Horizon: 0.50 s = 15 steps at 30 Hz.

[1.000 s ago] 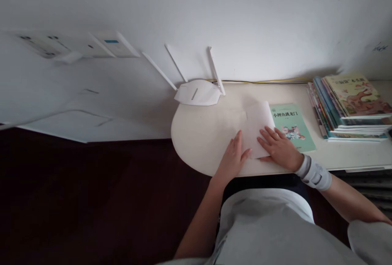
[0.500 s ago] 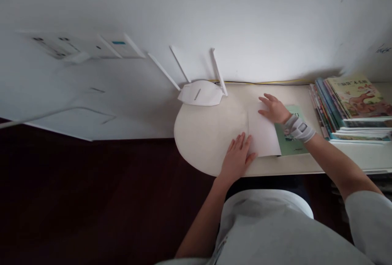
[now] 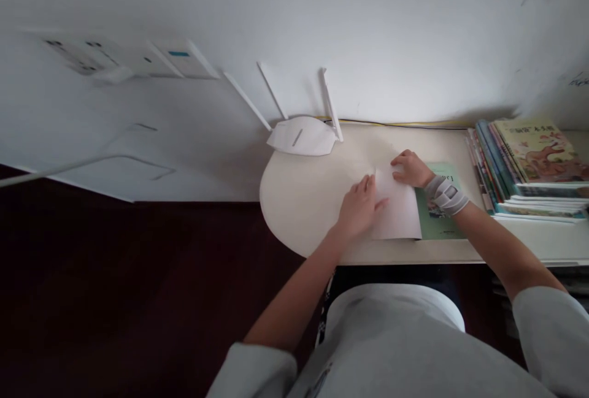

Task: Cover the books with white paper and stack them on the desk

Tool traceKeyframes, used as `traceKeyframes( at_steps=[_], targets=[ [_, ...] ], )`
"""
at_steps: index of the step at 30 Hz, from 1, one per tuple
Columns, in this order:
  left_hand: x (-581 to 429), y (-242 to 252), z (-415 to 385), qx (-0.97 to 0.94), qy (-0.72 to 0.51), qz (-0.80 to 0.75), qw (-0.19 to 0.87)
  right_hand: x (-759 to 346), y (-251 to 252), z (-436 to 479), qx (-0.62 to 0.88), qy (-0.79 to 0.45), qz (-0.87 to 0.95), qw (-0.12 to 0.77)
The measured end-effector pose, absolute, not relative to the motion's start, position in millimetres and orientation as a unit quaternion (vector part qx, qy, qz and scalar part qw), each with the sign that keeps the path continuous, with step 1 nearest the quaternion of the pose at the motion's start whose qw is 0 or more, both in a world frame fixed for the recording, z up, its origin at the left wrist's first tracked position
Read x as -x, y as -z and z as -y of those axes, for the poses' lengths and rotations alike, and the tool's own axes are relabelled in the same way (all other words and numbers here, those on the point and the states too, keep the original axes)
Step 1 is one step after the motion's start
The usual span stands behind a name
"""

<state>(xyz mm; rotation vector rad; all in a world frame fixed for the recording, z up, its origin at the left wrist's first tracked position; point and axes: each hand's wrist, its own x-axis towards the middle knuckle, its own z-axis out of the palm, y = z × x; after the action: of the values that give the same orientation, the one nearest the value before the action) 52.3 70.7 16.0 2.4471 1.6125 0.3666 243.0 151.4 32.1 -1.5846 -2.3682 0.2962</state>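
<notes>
A white sheet of paper lies over the left part of a green-covered book on the white tabletop. My left hand rests on the paper's left edge, fingers extended together and thumb apart over the sheet. At the paper's upper right, my right hand touches the sheet with bent fingers, a small gap between thumb and forefinger. A grey wrist wrap is on my right wrist and covers part of the book. Whether the sheet is loose or belongs to the book, I cannot tell.
A white router with upright antennas stands at the back of the table, against the wall. Stacked picture books are on the right. Cables run along the wall, and sockets are at left.
My left hand has moved up along the paper's left edge. My right hand's spread fingers have bent inward on the sheet, and the hand sits slightly lower.
</notes>
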Motion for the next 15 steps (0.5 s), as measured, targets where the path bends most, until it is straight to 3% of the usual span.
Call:
traceKeyframes(
  at_steps=[5,15],
  targets=[
    [-64,2,-128,-0.784,-0.174,-0.583,0.120,-252,-38,-154,0.527,-0.127,0.836,0.089],
    [-61,14,-126,-0.751,-0.274,-0.592,0.104,-257,-54,-163,0.464,-0.169,0.869,0.028]
  ],
)
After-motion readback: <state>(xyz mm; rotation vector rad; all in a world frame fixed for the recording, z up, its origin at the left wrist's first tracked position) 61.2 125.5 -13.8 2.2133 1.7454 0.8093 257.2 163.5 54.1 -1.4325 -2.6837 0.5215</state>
